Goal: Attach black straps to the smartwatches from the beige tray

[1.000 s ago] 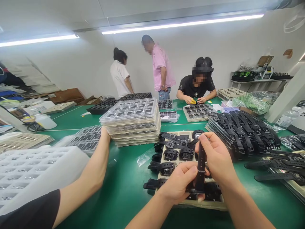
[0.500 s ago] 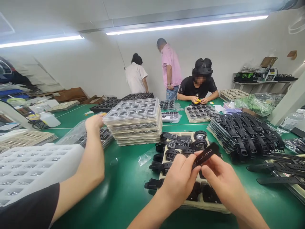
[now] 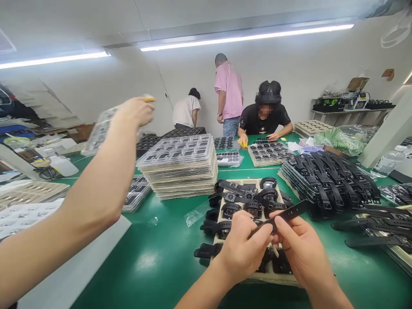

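At far left a co-worker's arm [image 3: 86, 201] crosses my view, its hand [image 3: 137, 110] lifting a clear plastic tray [image 3: 99, 131] off the green table [image 3: 161, 266]; those fingers are closed on the tray's edge. Next comes the stack of clear trays [image 3: 180, 165], then the beige tray of assembled watches [image 3: 247, 201] lying flat just beyond my hands. My left hand [image 3: 243, 249] has its thumb and forefinger pinched together on the near end of a black watch strap [image 3: 281, 216], the other fingers curled under. My right hand [image 3: 298, 249] meets it: thumb and forefinger pressed on the same strap from below, the rest loosely bent. The strap sits above the beige tray, tilted up toward the right, its free end pointing at the heap of black straps [image 3: 328, 178]. Farther back, a seated person [image 3: 265, 116] works over another tray.
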Available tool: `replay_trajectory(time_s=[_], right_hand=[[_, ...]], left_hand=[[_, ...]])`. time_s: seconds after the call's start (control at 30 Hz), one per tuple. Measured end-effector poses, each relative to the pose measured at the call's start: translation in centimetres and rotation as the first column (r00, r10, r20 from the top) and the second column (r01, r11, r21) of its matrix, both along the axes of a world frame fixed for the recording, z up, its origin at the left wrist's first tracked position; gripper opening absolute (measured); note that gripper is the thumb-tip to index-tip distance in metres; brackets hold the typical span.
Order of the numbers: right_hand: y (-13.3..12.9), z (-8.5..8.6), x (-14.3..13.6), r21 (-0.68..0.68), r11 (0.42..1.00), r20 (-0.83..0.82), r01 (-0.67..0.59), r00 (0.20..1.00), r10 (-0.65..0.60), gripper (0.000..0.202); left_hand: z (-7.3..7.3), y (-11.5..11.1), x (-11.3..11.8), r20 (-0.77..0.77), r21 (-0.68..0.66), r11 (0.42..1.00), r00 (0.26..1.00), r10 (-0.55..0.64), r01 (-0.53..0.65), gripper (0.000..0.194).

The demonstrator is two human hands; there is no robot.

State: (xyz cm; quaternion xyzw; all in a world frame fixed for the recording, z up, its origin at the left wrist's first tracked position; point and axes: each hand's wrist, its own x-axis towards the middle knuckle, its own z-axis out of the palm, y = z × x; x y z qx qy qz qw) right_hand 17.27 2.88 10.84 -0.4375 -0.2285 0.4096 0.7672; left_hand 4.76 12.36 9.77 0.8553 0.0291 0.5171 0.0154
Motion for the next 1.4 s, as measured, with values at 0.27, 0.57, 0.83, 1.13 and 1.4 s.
replay_trajectory(time_s=[0.27, 0.57, 0.83, 1.13, 1.4], right_hand=[[-0.3, -1.1, 0.1, -0.088, 0.994, 0.286, 0.062, 0.958, -0.034, 0.044], [-1.3, -0.8, 0.0, -0.039, 0.991, 0.689, 0.127, 0.722, -0.066, 0.051], [-1.0, -2.3, 0.7, 0.022, 0.999, 0.77, -0.042, 0.638, 0.01, 0.029], [-1.4, -1.7, 0.3, -0.011, 0.999, 0.854, 0.031, 0.52, -0.007, 0.048], [-0.7, -1.6, -0.1, -0.039, 0.993, 0.77, -0.113, 0.63, 0.103, 0.021]], left_hand=[[0.2, -0.1, 0.0, 0.069, 0.047, 0.999, 0.997, 0.017, -0.02, 0.027], [0.5, -0.4, -0.3, 0.043, -0.068, 0.998, 0.999, -0.011, 0.014, 0.029], [0.0, 0.1, -0.1, 0.131, -0.526, 0.806, 0.962, -0.238, 0.271, 0.013], [-1.4, -0.1, 0.6, 0.46, -0.865, 0.137, 0.873, -0.163, 0.482, 0.044], [0.0, -1.0, -0.2, 0.33, -0.878, 0.168, 0.822, -0.464, 0.447, 0.044]])
